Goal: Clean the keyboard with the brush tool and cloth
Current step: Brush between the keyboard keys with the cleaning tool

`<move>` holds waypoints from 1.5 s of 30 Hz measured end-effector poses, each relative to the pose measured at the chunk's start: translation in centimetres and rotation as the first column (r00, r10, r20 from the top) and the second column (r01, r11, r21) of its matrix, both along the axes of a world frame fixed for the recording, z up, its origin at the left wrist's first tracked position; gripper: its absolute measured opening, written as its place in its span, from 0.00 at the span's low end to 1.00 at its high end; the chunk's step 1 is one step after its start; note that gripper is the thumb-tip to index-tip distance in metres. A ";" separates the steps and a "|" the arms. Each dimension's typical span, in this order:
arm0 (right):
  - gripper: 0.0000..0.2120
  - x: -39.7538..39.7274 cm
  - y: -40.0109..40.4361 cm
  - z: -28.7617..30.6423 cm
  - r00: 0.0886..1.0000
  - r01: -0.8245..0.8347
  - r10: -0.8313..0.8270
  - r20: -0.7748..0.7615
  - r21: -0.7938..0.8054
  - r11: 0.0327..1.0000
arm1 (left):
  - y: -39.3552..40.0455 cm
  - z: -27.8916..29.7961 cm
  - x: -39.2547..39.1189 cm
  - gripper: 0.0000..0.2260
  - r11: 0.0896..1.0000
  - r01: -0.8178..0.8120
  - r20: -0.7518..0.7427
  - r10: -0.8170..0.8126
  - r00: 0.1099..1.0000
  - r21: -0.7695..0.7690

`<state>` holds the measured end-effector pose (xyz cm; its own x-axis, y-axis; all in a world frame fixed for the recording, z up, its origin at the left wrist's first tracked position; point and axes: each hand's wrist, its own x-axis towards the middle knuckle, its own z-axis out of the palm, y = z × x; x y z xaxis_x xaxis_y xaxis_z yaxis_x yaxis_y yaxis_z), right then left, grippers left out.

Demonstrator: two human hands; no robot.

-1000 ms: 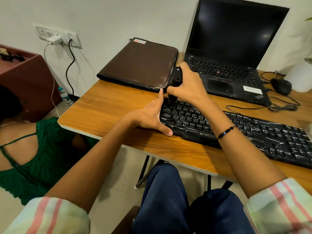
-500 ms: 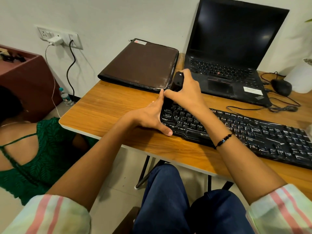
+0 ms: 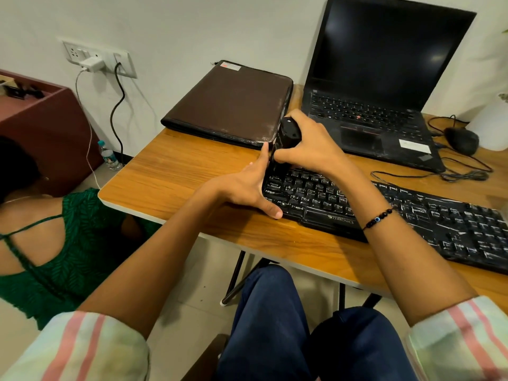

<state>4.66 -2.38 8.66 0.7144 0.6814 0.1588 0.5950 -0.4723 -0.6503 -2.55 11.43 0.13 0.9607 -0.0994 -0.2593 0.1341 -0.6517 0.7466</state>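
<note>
1. A wooden desk [image 3: 176, 171] stands against a pale wall, with a wall socket [image 3: 99, 60] at the upper left of the frame and tiled floor below.
2. A black keyboard [image 3: 412, 215] lies across the desk from the centre to the right edge (its keycaps show pale streaks).
3. The right hand [image 3: 313, 145], just above centre, grips a black brush tool [image 3: 287, 136] upright, its lower end at the keyboard's upper left corner.
4. The left hand [image 3: 247, 188] rests against the keyboard's left end, fingers straight and spread, thumb on the near edge, forefinger touching the brush tool.
5. Behind them sit a brown folder [image 3: 231, 105] and an open laptop [image 3: 384, 78] with a dark screen; a mouse [image 3: 461, 140] lies at the right.
6. Another person in a green top [image 3: 63, 243] sits low at the left.
</note>
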 end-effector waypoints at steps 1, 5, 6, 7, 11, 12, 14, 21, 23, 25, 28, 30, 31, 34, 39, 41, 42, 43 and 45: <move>0.23 0.1 0.0 0.1 1.000 0.004 -0.004 0.021 -0.018 1.000 | 0.0 0.1 0.0 0.71 1.000 -0.004 0.003 0.004 1.000 -0.005; 0.24 0.3 0.1 0.2 1.000 0.009 -0.009 -0.014 0.021 1.000 | 0.0 0.0 0.1 0.72 1.000 -0.005 0.017 0.006 1.000 -0.007; 0.24 0.3 0.1 0.1 1.000 -0.004 0.004 -0.011 -0.010 1.000 | 0.0 0.0 0.0 0.71 1.000 -0.008 0.006 0.008 1.000 -0.002; 0.24 0.4 0.1 0.1 1.000 -0.008 0.008 0.002 -0.044 0.999 | 0.0 0.1 0.0 0.71 1.000 -0.007 0.002 0.007 1.000 0.001; 0.24 0.2 0.3 0.2 0.999 0.038 -0.038 0.024 -0.009 0.999 | -0.1 0.1 0.1 0.71 1.000 -0.007 0.022 0.007 1.000 -0.006; 0.24 0.1 0.4 0.2 0.999 0.038 -0.037 0.023 -0.020 0.999 | 0.0 0.0 0.2 0.71 1.000 -0.012 0.016 0.012 1.000 -0.011; 0.23 0.2 0.3 0.3 0.999 0.020 -0.022 -0.046 -0.032 0.999 | 0.0 0.0 0.1 0.70 1.000 -0.016 0.015 0.016 1.000 -0.019; 0.22 -0.1 0.1 0.3 0.984 0.067 -0.063 -0.168 0.020 0.998 | -0.2 0.2 0.0 0.71 1.000 -0.017 0.020 0.017 1.000 -0.008; 0.22 -0.2 0.1 0.6 0.982 0.065 -0.052 -0.183 0.065 0.996 | -0.2 0.2 0.0 0.71 1.000 -0.014 0.036 0.015 0.999 -0.011; 0.22 -0.3 0.1 0.5 0.991 0.040 -0.036 -0.128 0.029 0.999 | -0.3 0.3 -0.1 0.70 1.000 -0.015 0.023 0.015 1.000 -0.005; 0.23 -0.3 0.1 0.3 0.996 0.035 -0.037 -0.085 -0.018 0.999 | -0.3 0.4 -0.3 0.70 1.000 -0.013 0.018 0.013 1.000 0.000; 0.23 -0.3 0.1 0.4 0.997 0.041 -0.041 -0.063 0.009 0.999 | -0.3 0.5 -0.2 0.71 1.000 -0.020 0.040 0.021 0.999 -0.011; 0.23 -0.4 0.1 0.3 0.997 0.034 -0.033 -0.072 0.013 0.999 | -0.3 0.4 -0.3 0.71 1.000 -0.020 0.040 0.020 0.999 -0.012; 0.23 -0.6 0.1 0.5 0.998 0.002 -0.005 -0.065 -0.053 0.999 | -0.3 0.5 -0.3 0.71 1.000 -0.014 0.031 0.015 0.999 -0.012; 0.22 -0.8 -0.4 0.6 0.996 -0.069 0.068 -0.049 -0.019 0.997 | -0.4 0.7 -0.5 0.71 0.999 -0.017 0.027 0.018 0.999 -0.037; 0.22 -0.6 -0.8 0.6 0.993 -0.118 0.117 -0.025 -0.082 0.990 | -0.4 0.8 -0.6 0.70 0.999 -0.010 0.006 0.010 1.000 -0.039; 0.22 -0.5 -1.0 0.9 0.992 -0.122 0.120 -0.024 -0.102 0.987 | -0.4 1.0 -0.7 0.70 0.999 -0.002 -0.001 0.002 1.000 -0.033; 0.22 -0.2 -1.1 1.2 0.993 -0.116 0.114 -0.029 -0.110 0.987 | -0.4 1.2 -0.7 0.70 1.000 0.004 -0.010 -0.004 1.000 -0.029; 0.21 0.4 -1.2 1.4 0.988 -0.137 0.132 -0.082 -0.060 0.989 | -0.3 1.5 -0.7 0.70 0.999 0.019 -0.016 -0.020 1.000 -0.033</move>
